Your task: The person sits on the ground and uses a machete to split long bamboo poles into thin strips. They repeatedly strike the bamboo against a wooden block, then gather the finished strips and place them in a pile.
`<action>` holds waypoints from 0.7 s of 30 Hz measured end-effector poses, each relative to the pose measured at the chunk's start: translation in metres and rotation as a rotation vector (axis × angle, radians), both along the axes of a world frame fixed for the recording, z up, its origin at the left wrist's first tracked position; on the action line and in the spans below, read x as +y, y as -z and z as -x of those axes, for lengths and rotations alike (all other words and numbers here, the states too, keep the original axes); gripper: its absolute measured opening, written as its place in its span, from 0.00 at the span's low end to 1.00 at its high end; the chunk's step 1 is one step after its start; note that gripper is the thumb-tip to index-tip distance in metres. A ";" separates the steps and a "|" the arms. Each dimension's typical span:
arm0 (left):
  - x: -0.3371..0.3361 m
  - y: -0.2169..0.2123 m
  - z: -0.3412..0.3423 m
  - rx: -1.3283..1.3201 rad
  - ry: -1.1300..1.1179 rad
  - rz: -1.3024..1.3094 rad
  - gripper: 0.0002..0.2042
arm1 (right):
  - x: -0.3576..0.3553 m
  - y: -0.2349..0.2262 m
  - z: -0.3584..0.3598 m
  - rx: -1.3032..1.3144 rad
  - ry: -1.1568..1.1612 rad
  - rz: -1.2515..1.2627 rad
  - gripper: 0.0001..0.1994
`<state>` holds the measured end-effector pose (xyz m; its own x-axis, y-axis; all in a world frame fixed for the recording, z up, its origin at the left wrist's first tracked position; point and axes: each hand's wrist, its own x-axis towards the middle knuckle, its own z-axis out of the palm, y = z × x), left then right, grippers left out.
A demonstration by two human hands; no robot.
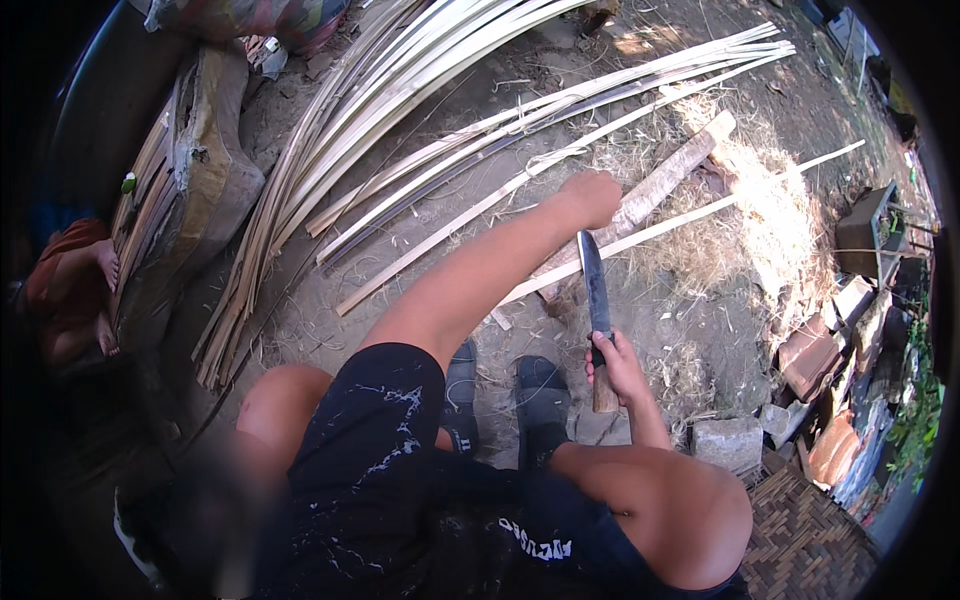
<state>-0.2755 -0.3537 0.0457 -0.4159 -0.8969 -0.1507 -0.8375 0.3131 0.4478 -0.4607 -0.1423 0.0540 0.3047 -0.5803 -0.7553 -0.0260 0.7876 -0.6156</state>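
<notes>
While the person is sitting over the bare earth ground point(420, 265), the left hand point(590, 197) is reaching forward and closing in a fist around the near part of a long, thin, pale split-bamboo strip point(668, 228), which is lying slantwise across a rough grey wooden chopping log point(660, 185). The right hand point(617, 362) is gripping the brown wooden handle of a long dark-bladed knife point(595, 290), its point aiming away toward the strip and log. The strip is looking light, springy and stiff along its length, with sharp splintery edges, so it is probably best held on its flat faces near the log. Heaps of similar pale bamboo slats point(400, 70) are lying to the left, beside an old weathered timber block point(205, 170), and dry straw-like shavings point(770, 215) are spreading around the log.
</notes>
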 end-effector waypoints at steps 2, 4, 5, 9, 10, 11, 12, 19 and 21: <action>-0.003 -0.031 0.005 -0.122 -0.032 -0.238 0.14 | 0.002 0.001 -0.003 -0.053 -0.051 0.003 0.10; 0.016 -0.021 0.036 0.002 -0.204 -0.294 0.13 | 0.005 0.007 -0.013 -0.068 -0.157 0.029 0.10; 0.031 0.018 0.048 0.045 -0.338 -0.218 0.13 | 0.005 0.004 -0.027 -0.064 -0.186 0.013 0.11; 0.060 0.057 0.082 0.350 -0.662 0.030 0.13 | 0.007 0.013 -0.018 -0.071 -0.002 0.060 0.12; 0.062 0.056 0.086 0.350 -0.651 0.063 0.13 | 0.011 0.013 -0.017 -0.029 -0.010 0.096 0.13; 0.064 0.056 0.090 0.349 -0.641 0.095 0.14 | 0.019 0.015 -0.019 0.014 -0.019 0.133 0.13; 0.064 0.059 0.086 0.331 -0.635 0.135 0.14 | 0.023 0.010 -0.024 0.038 -0.127 0.145 0.13; 0.065 0.059 0.082 0.324 -0.541 0.130 0.13 | 0.032 0.002 -0.026 0.063 -0.405 0.270 0.12; 0.069 0.060 0.081 0.339 -0.546 0.102 0.13 | 0.049 -0.017 -0.034 0.087 -0.550 0.302 0.11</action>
<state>-0.3564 -0.2851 -0.0144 0.0939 -0.9956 0.0058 -0.7056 -0.0624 0.7059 -0.4263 -0.0932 0.0706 0.5641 -0.5471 -0.6184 -0.4377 0.4369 -0.7858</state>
